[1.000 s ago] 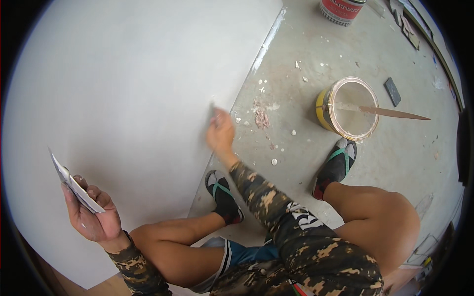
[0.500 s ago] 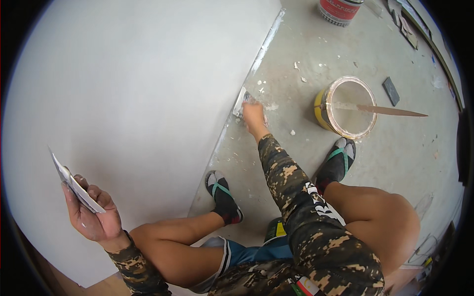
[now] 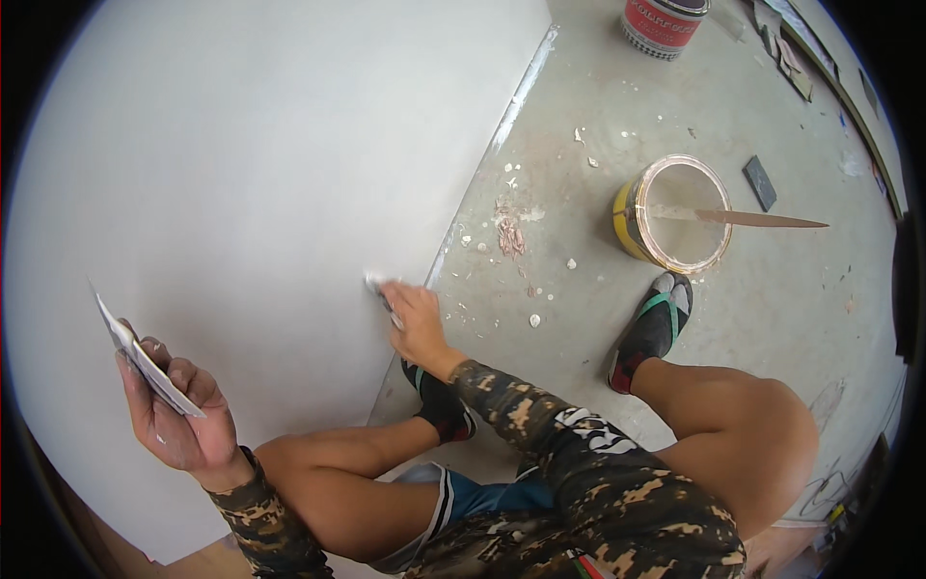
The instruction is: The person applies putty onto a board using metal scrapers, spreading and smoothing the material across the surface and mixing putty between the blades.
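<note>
In my left hand (image 3: 188,425) is a flat, pale rectangular plate (image 3: 159,372), seen nearly edge-on, with a lump of white paste on it. The fingers are wrapped round its edge, and white smears mark the palm. My right hand (image 3: 417,323) grips a putty knife (image 3: 393,311), whose blade end is blurred by motion. It is over the lower part of the white wall surface (image 3: 289,174), near the edge where the surface meets the floor. Whether the blade touches the surface I cannot tell.
A yellow can (image 3: 627,227) stands on the grey floor (image 3: 569,318) with a brown stick (image 3: 772,220) across its rim. A red-labelled can (image 3: 664,29) is farther off. A dark block (image 3: 760,183) and paste flecks lie about. My feet in green-strapped sandals (image 3: 661,309) are close.
My right hand has moved left and nearer with the putty knife, from the floor edge to over the white surface. A reddish patch on the floor is now uncovered. My left hand has barely moved.
</note>
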Demonstrator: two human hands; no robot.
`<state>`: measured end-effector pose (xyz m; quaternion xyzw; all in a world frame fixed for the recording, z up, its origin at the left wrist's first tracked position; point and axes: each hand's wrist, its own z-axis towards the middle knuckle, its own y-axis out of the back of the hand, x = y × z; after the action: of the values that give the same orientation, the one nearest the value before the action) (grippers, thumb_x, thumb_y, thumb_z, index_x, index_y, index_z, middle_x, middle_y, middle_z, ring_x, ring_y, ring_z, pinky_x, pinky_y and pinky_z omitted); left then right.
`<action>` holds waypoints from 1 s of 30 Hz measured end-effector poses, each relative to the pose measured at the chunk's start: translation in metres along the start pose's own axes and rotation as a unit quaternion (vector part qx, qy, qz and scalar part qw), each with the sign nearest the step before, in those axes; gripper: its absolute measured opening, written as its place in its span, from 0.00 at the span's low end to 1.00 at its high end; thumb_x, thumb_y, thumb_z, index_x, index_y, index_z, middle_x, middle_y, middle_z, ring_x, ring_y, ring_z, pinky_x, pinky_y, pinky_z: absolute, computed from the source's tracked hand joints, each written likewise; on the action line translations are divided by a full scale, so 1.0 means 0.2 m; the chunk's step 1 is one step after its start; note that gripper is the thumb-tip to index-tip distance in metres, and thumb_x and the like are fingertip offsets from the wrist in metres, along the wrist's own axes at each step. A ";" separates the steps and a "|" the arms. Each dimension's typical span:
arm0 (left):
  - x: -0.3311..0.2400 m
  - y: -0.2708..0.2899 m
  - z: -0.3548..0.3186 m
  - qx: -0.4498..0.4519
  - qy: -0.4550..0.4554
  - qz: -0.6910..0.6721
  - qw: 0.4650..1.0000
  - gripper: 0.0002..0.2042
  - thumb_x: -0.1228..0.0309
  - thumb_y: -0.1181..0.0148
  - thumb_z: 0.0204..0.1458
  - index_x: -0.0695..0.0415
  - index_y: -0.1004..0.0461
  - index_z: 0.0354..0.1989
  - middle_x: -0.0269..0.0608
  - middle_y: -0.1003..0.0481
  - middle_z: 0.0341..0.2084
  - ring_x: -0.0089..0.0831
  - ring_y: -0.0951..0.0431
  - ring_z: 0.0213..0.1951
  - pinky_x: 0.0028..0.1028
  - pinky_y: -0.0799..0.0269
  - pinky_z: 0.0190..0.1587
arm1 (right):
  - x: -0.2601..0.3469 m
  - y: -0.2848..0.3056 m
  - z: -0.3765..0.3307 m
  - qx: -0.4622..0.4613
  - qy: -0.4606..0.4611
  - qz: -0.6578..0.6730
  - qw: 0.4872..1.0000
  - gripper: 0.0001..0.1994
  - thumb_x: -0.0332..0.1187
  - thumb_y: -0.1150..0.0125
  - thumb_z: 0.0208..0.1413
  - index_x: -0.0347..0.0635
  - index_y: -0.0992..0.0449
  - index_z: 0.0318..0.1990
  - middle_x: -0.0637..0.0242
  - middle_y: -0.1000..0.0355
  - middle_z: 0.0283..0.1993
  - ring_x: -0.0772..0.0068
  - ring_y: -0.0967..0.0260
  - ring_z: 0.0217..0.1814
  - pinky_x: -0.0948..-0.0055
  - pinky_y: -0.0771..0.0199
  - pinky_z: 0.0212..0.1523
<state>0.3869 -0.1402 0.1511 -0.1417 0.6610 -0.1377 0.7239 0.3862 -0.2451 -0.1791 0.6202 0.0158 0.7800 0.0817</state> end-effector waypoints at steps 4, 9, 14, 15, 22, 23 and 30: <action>0.05 -0.04 0.01 -0.097 -0.016 0.007 0.995 0.17 0.64 0.60 0.68 0.62 0.35 0.56 0.47 0.26 0.46 0.31 0.24 0.32 0.23 0.37 0.23 | -0.41 0.08 -0.11 -0.060 -0.108 0.044 0.991 0.18 0.23 0.45 0.47 0.34 0.24 0.48 0.47 0.26 0.44 0.43 0.29 0.47 0.58 0.30 0.47; -0.01 -0.03 0.00 -0.086 -0.015 -0.017 0.996 0.17 0.63 0.61 0.68 0.63 0.35 0.55 0.49 0.25 0.45 0.36 0.22 0.33 0.24 0.34 0.23 | -0.63 0.07 0.21 -0.063 -0.476 0.156 0.863 0.13 0.29 0.41 0.54 0.26 0.25 0.43 0.51 0.25 0.38 0.62 0.29 0.42 0.63 0.31 0.41; -0.01 0.02 -0.01 -0.138 -0.015 0.000 0.990 0.18 0.63 0.61 0.69 0.63 0.35 0.57 0.49 0.24 0.45 0.36 0.22 0.32 0.25 0.33 0.23 | -0.74 0.06 0.34 -0.084 -0.499 0.177 0.844 0.16 0.28 0.41 0.53 0.23 0.29 0.45 0.55 0.27 0.36 0.68 0.32 0.38 0.65 0.33 0.38; 0.00 0.02 0.00 -0.096 -0.007 -0.018 0.995 0.18 0.63 0.61 0.69 0.63 0.35 0.57 0.49 0.25 0.45 0.35 0.22 0.32 0.25 0.33 0.24 | -0.76 0.07 0.35 -0.085 -0.499 0.177 0.844 0.16 0.28 0.41 0.53 0.23 0.29 0.45 0.55 0.27 0.36 0.68 0.32 0.38 0.65 0.33 0.38; 0.01 0.08 -0.01 -0.040 -0.009 0.000 0.999 0.21 0.65 0.65 0.69 0.60 0.45 0.67 0.47 0.28 0.47 0.31 0.22 0.38 0.25 0.26 0.32 | -0.84 0.08 0.45 -0.094 -0.493 0.211 0.839 0.15 0.27 0.42 0.51 0.23 0.27 0.43 0.46 0.26 0.39 0.57 0.28 0.39 0.62 0.30 0.38; 0.04 0.08 0.00 -0.036 -0.008 -0.011 0.999 0.21 0.65 0.65 0.69 0.60 0.45 0.67 0.47 0.28 0.47 0.31 0.22 0.38 0.25 0.26 0.32 | -0.90 0.11 0.46 -0.084 -0.471 0.188 0.858 0.17 0.28 0.42 0.49 0.22 0.27 0.44 0.38 0.26 0.41 0.48 0.25 0.41 0.61 0.27 0.39; -0.01 0.11 -0.03 -0.023 -0.007 0.000 1.000 0.21 0.65 0.66 0.70 0.61 0.45 0.67 0.47 0.28 0.48 0.32 0.23 0.38 0.24 0.26 0.33 | -0.20 -0.14 0.07 -0.056 -0.019 -0.010 0.998 0.19 0.21 0.46 0.45 0.34 0.25 0.48 0.45 0.28 0.49 0.43 0.31 0.50 0.52 0.32 0.52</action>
<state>0.3819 -0.1191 0.1433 -0.1594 0.6586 -0.1213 0.7253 0.4109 -0.2243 -0.2182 0.6296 -0.0236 0.7666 0.1241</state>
